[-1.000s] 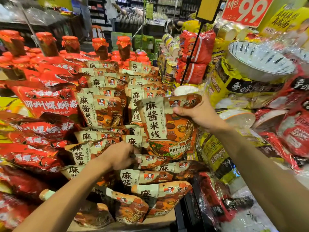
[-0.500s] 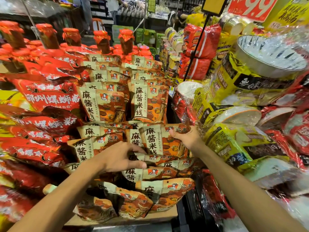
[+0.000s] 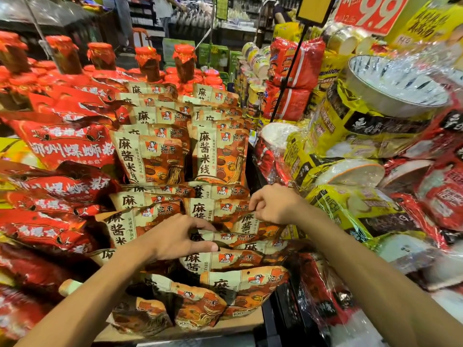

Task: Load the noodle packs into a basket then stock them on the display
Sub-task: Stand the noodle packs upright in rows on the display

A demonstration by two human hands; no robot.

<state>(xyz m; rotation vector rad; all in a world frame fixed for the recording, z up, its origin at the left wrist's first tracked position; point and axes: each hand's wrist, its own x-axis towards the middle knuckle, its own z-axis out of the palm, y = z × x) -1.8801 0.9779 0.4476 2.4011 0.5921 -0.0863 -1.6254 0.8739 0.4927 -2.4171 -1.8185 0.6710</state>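
Beige-and-orange noodle packs (image 3: pixel 155 159) fill the sloping display in overlapping rows, down to a cardboard tray edge (image 3: pixel 175 331) at the front. My right hand (image 3: pixel 273 204) pinches the top edge of one noodle pack (image 3: pixel 250 222), which is tucked into a middle row among the others. To its left, my left hand (image 3: pixel 180 236) rests on the neighbouring packs. Its thumb and forefinger are spread apart, either side of a pack top (image 3: pixel 225 237). No basket is in view.
Red snail-noodle bags (image 3: pixel 70 146) crowd the left, with red-capped jars (image 3: pixel 147 63) behind. Yellow wrapped bowl-noodle bundles (image 3: pixel 350 126) and red packs lean in from the right. A black sign pole (image 3: pixel 288 78) and a 9.9 price sign (image 3: pixel 370 11) stand behind. A person (image 3: pixel 162 11) stands in the far aisle.
My right hand brought the held pack down from chest height into the middle row. My left hand went from curled to spread and shifted right onto the packs.
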